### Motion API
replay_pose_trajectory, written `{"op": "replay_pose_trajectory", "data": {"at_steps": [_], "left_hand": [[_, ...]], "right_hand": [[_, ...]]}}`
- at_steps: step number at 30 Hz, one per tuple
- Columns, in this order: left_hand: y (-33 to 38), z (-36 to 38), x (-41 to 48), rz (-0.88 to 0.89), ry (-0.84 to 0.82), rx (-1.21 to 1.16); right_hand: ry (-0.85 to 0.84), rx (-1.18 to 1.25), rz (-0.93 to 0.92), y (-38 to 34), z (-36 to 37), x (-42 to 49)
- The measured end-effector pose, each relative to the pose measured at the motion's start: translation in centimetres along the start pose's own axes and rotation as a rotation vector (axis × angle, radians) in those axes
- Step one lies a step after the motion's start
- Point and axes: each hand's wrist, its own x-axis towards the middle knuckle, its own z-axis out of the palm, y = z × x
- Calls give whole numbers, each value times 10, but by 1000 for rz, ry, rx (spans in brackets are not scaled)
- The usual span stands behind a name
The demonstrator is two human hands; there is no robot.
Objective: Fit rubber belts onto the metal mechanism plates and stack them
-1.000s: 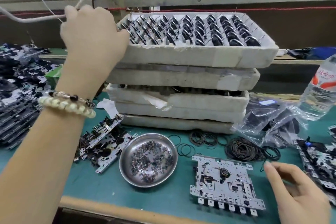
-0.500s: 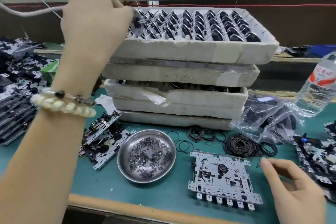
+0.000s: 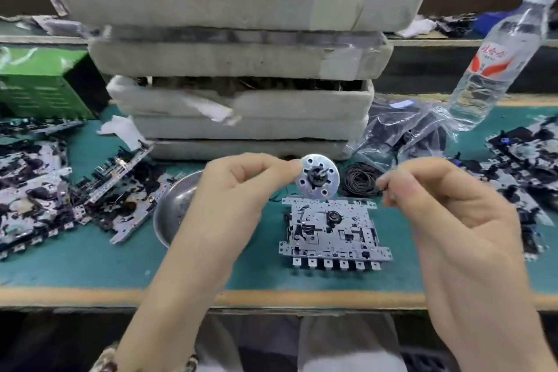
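My left hand (image 3: 232, 190) pinches a round metal flywheel disc (image 3: 317, 177) by its rim, raised above the bench. My right hand (image 3: 447, 208) is beside it, with thumb and fingers pinched on what looks like a thin black rubber belt (image 3: 381, 189); the fingertips are blurred. A metal mechanism plate (image 3: 332, 234) lies flat on the green mat below both hands. A pile of loose rubber belts (image 3: 359, 180) sits just behind the plate, between the hands.
A steel bowl (image 3: 170, 211) sits left of the plate, half hidden by my left arm. Stacked foam trays (image 3: 241, 93) of parts stand behind. Mechanism plates are heaped at left (image 3: 33, 190) and right (image 3: 525, 166). A water bottle (image 3: 495, 60) and plastic bags (image 3: 401, 127) stand back right.
My left hand came down from the top foam tray and now holds a flywheel disc over the plate. My right hand lifted from the mat and its fingers closed into a pinch.
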Motion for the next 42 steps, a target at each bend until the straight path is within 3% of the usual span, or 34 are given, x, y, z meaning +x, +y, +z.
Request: {"op": "replay_pose_trajectory", "data": {"at_steps": [4,8,14,19,23,27,28,31,33,36,42], "left_hand": [[-7,5,-6,-9,-19,-29],[-13,6,-5,-14,-23,-56],[-23,-2,-4,0,-44,-57],[-31,-3,-5,107,-91,-115],[-43,-2,-6,248,-132,-73],[-57,8,-5,480,-2,119],[-60,10,-5,577,47,222],[-69,10,-3,862,198,535],[-73,10,1,1017,271,668],[-77,7,5,1142,333,800],[-87,0,11,1156,370,903]], "right_hand": [[-59,-240,69,-1,8,1],[16,-479,73,3,8,-1],[106,-595,85,8,1,2],[80,-291,226,10,-4,5],[-67,244,535,15,-10,11],[-210,557,667,16,-16,16],[-234,509,665,16,-17,19],[-326,-1,576,18,-22,32],[-404,-198,504,21,-25,39],[-506,-225,439,25,-26,47],[-563,-280,369,48,-28,55]]}}
